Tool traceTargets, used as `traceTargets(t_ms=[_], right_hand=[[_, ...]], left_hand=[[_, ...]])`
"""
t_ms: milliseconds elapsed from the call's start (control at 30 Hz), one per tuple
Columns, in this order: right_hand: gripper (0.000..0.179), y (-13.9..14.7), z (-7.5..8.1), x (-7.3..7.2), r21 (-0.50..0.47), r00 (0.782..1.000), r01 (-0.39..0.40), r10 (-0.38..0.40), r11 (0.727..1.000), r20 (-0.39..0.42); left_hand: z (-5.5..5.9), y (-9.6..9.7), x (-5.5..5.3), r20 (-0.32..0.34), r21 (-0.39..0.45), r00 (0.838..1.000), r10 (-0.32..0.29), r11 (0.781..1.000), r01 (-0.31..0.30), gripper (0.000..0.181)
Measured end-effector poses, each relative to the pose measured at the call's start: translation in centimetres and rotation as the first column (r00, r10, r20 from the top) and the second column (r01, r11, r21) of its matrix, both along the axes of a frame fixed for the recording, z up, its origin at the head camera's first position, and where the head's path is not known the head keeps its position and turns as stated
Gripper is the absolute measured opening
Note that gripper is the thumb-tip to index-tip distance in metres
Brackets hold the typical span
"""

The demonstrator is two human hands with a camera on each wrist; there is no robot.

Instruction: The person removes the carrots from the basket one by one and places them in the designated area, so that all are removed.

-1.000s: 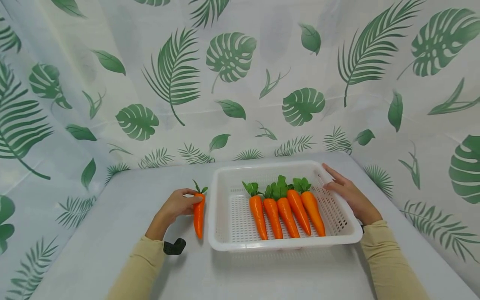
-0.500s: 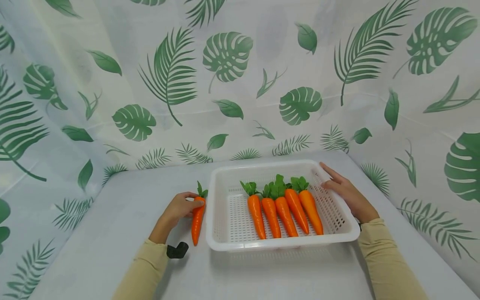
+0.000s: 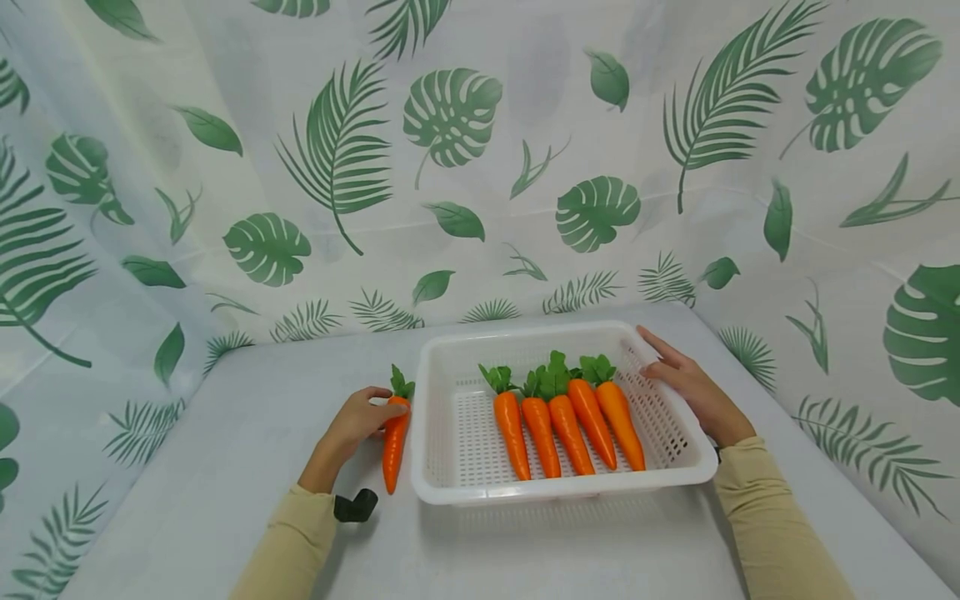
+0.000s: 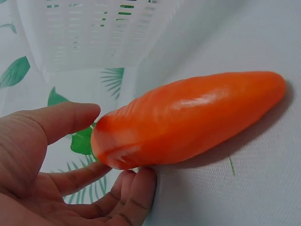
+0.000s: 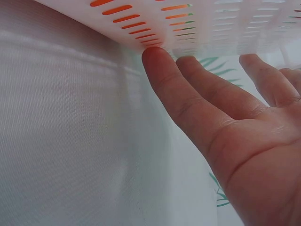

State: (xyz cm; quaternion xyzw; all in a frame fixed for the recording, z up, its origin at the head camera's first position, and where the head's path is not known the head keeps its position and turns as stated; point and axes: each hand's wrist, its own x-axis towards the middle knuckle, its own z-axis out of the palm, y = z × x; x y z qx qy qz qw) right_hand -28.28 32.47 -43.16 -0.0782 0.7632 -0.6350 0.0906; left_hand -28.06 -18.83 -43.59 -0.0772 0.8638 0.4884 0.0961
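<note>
My left hand (image 3: 362,419) is at the leafy end of a single orange carrot (image 3: 394,442), which lies on the table just left of the white basket. In the left wrist view, the thumb (image 4: 77,117) and fingers close around the top of the carrot (image 4: 197,117), whose green leaves are partly hidden. On the other side, my right hand (image 3: 693,387) holds the white plastic basket (image 3: 566,485) by its right rim, thumb over the edge. The right wrist view has the fingers (image 5: 193,103) reaching up against the slotted basket wall (image 5: 225,28).
Inside the basket several carrots (image 3: 573,433) lie side by side, leaves toward the back. A light grey table (image 3: 247,400) supports everything. A white curtain (image 3: 480,275) printed with green leaves surrounds its back and sides.
Over the first half second the left hand and carrot shift slightly toward the person, the carrot's tip swinging left. Since then both hands have stayed nearly still; the right keeps its place on the basket.
</note>
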Motion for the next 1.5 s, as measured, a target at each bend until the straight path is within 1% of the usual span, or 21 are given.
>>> traceTargets(t_ms=[33,100,267,400,500,567,700,767,833,967,1067,1133,1200,1300,1400,1467,1500], right_hand=[[0.075,0.0,0.0,0.0,0.002,1.0,0.002,-0.002,1.0,0.0],[0.075,0.0,-0.1,0.0,0.003,1.0,0.002,-0.002,1.0,-0.007],[0.076,0.0,-0.2,0.0,0.005,1.0,-0.001,0.001,1.0,-0.013],[0.076,-0.1,0.0,-0.1,0.002,1.0,0.0,0.0,1.0,-0.006],[0.077,-0.2,0.1,0.0,0.003,1.0,0.005,-0.005,1.0,-0.002],[0.077,-0.2,0.1,0.0,-0.001,1.0,0.007,-0.007,1.0,0.0],[0.077,-0.2,0.2,-0.1,-0.009,1.0,0.004,-0.004,1.0,-0.002],[0.077,-0.2,0.2,-0.1,-0.011,1.0,0.003,-0.003,1.0,-0.003],[0.077,-0.2,0.2,-0.1,-0.012,1.0,0.003,-0.003,1.0,0.001],[0.078,-0.3,0.1,-0.1,-0.014,1.0,0.008,-0.008,1.0,0.015],[0.078,-0.2,0.1,-0.1,-0.016,1.0,0.009,-0.008,1.0,0.02],[0.078,-0.1,0.1,-0.1,-0.014,1.0,0.005,-0.005,1.0,0.016],[0.077,0.0,0.1,-0.1,-0.014,1.0,0.001,-0.001,1.0,0.006],[0.076,0.0,0.1,-0.2,-0.019,1.0,-0.009,0.009,1.0,-0.013],[0.076,0.0,0.0,-0.3,-0.028,0.999,-0.022,0.022,0.999,-0.027],[0.076,0.0,0.0,-0.3,-0.032,0.999,-0.027,0.027,0.999,-0.027],[0.076,-0.1,-0.1,-0.3,-0.033,0.999,-0.028,0.027,0.999,-0.027]], left_hand=[[-0.1,-0.1,-0.1,0.004,0.003,1.0,0.0,1.0,0.0,0.058],[0.1,0.0,-0.1,0.007,0.003,1.0,-0.002,1.0,0.002,0.061],[0.7,0.2,0.3,0.014,0.006,1.0,-0.008,1.0,0.008,0.071],[1.2,-0.1,0.2,0.023,0.0,1.0,0.011,1.0,-0.011,0.08],[1.9,-0.4,0.0,0.015,0.015,0.999,0.038,0.999,-0.038,0.085],[2.6,-0.6,-0.1,0.0,0.041,0.998,0.057,0.998,-0.057,0.088],[4.4,-0.6,-0.2,-0.046,0.143,0.995,0.085,0.987,-0.077,0.089],[5.5,-0.5,-0.2,-0.076,0.211,0.993,0.086,0.975,-0.069,0.089],[6.5,-0.2,-0.1,-0.108,0.277,0.991,0.081,0.96,-0.048,0.089],[8.2,0.7,-0.1,-0.165,0.395,0.985,0.052,0.919,0.018,0.088],[9.4,1.7,0.0,-0.199,0.468,0.98,0.011,0.879,0.085,0.084],[10.0,2.5,0.0,-0.215,0.513,0.977,-0.02,0.848,0.131,0.081],[10.4,3.3,-0.1,-0.227,0.549,0.972,-0.054,0.818,0.173,0.079],[10.7,4.4,-0.2,-0.241,0.576,0.966,-0.094,0.787,0.22,0.078],[10.8,5.5,-0.3,-0.239,0.588,0.964,-0.117,0.773,0.24,0.076],[10.7,6.2,-0.4,-0.229,0.591,0.965,-0.128,0.769,0.242,0.076],[10.7,6.6,-0.4,-0.222,0.589,0.966,-0.132,0.771,0.24,0.076]])
